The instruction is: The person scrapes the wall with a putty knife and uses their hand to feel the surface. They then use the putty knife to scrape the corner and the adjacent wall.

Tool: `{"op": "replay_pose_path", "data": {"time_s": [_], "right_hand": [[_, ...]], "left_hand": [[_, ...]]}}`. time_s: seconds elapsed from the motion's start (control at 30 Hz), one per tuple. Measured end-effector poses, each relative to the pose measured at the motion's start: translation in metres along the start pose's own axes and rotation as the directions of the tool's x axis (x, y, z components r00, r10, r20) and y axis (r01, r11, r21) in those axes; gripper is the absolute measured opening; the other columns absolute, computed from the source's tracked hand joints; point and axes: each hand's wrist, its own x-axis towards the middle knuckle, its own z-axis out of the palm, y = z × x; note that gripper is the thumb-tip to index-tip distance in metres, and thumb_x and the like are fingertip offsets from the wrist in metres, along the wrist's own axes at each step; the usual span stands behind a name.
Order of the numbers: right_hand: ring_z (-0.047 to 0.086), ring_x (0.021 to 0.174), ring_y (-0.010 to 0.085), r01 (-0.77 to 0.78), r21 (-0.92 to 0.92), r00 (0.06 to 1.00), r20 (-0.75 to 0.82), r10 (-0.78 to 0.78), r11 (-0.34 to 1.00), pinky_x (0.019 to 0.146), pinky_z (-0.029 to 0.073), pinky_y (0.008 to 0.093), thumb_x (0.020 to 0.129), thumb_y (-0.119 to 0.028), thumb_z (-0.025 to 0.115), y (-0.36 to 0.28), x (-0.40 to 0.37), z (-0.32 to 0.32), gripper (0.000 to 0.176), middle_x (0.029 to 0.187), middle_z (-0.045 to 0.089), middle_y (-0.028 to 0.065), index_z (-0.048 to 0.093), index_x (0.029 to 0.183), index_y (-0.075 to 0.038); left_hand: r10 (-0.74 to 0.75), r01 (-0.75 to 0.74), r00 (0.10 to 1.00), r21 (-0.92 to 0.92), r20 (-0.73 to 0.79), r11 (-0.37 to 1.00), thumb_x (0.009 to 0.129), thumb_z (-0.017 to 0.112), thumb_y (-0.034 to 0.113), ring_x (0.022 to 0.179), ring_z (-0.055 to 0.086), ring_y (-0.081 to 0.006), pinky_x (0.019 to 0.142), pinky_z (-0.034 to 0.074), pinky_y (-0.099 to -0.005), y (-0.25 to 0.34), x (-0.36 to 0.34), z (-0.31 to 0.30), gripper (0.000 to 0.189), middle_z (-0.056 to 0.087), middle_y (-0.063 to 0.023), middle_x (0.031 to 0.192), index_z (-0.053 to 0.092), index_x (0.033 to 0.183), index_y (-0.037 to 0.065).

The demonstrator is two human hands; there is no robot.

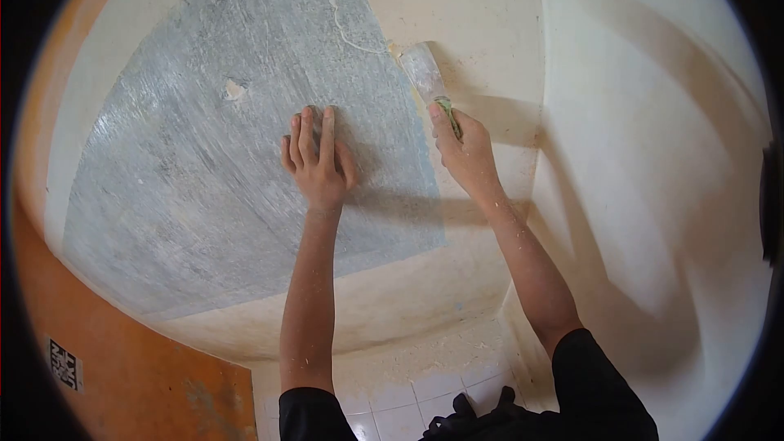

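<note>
My right hand (pixel 467 147) is closed around the green handle of a paint scraper (pixel 424 72). The scraper's wide metal blade touches the wall at the border between the bare grey-blue patch (pixel 188 163) and the cream paint (pixel 457 0). My left hand (pixel 317 155) rests on the grey-blue patch, fingers stretched out, holding nothing. A thin pale line of lifted paint edge (pixel 335 12) runs down from the top toward the blade. Left of my left hand, a small pale spot (pixel 235 91) shows on the patch.
To the right a pale side wall (pixel 637 196) meets the patched wall at a corner. An orange wall (pixel 147 367) with a black-and-white sticker (pixel 64 363) stands at lower left. Paint flakes (pixel 441 351) lie along the wall's foot, beside white floor tiles (pixel 392 396).
</note>
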Motion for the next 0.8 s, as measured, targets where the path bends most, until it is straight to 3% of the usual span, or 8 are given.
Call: {"op": "replay_pose_path", "data": {"time_s": [0.17,0.23,0.8], "right_hand": [[0.042,0.050,0.0145,0.020,-0.022,1.000,0.022,-0.020,1.000,0.049,0.036,0.0355,0.100,-0.040,0.054,-0.002,0.002,-0.005,0.051,0.053,0.046,0.0077,0.055,0.070,0.002],[0.041,0.049,0.0142,0.014,-0.111,0.999,0.036,-0.010,0.994,0.048,0.035,0.0352,0.101,-0.040,0.054,-0.008,0.002,-0.008,0.052,0.052,0.045,0.0072,0.055,0.070,0.002],[0.039,0.050,0.0150,0.105,-0.113,0.994,0.002,-0.106,0.988,0.049,0.034,0.0370,0.100,-0.041,0.054,-0.012,0.004,-0.005,0.055,0.052,0.042,0.0085,0.052,0.066,0.002]], "left_hand": [[-0.010,0.009,1.000,-0.021,-0.013,1.000,0.090,0.051,0.015,0.144,0.032,-0.0247,0.119,0.013,-0.0431,0.001,-0.001,-0.001,0.048,0.045,-0.0125,0.148,0.058,0.137,0.011],[0.005,-0.005,1.000,-0.027,-0.016,1.000,0.090,0.051,0.015,0.144,0.032,-0.0247,0.119,0.013,-0.0431,-0.001,0.001,0.000,0.048,0.045,-0.0125,0.148,0.058,0.137,0.011],[-0.015,0.016,1.000,0.004,-0.016,1.000,0.089,0.053,0.017,0.143,0.034,-0.0252,0.119,0.014,-0.0430,0.001,-0.002,0.000,0.048,0.045,-0.0118,0.148,0.058,0.137,0.011]]}}
